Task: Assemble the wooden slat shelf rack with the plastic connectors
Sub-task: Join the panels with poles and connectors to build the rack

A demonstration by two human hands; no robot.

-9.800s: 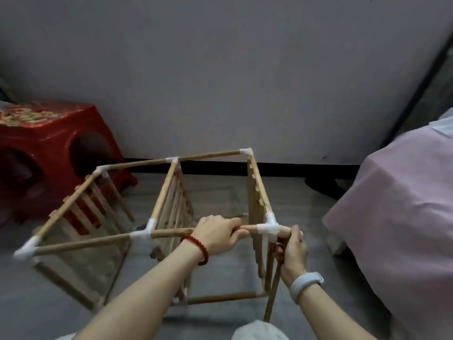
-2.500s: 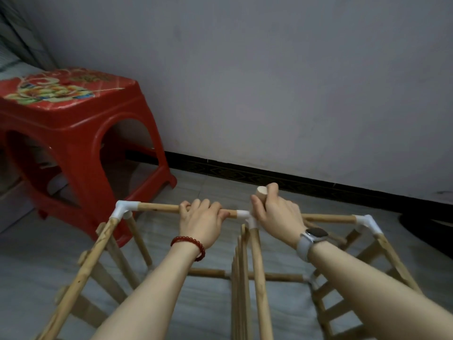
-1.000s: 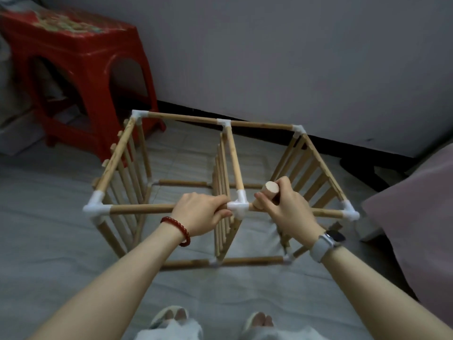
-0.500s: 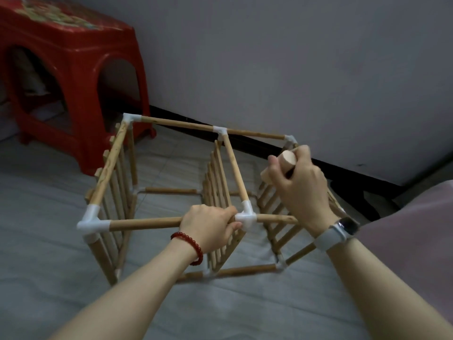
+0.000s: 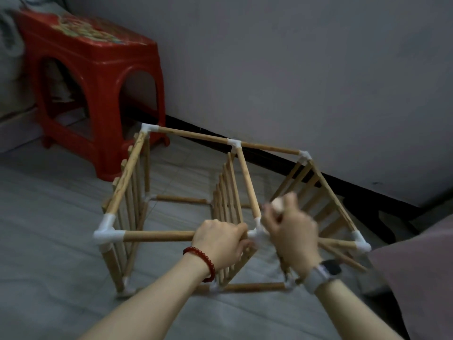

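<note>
The wooden slat rack (image 5: 127, 175) stands on the floor, its rods joined by white plastic connectors (image 5: 107, 233). My left hand (image 5: 220, 244), with a red bead bracelet, grips the near top rod (image 5: 159, 236) just left of the middle connector (image 5: 255, 235). My right hand (image 5: 289, 231), blurred by motion, grips a short wooden dowel (image 5: 278, 204) and is down at that middle connector. Three slat panels hang left, middle and right.
A red plastic stool (image 5: 93, 77) stands at the back left, close to the rack's far left corner. A grey wall with a dark skirting (image 5: 343, 185) runs behind. Pink fabric (image 5: 416, 278) lies at the right edge. The floor is grey tile.
My right hand, raised with the dowel half a second ago, has come down onto the middle connector. My left hand keeps its grip on the near rod.
</note>
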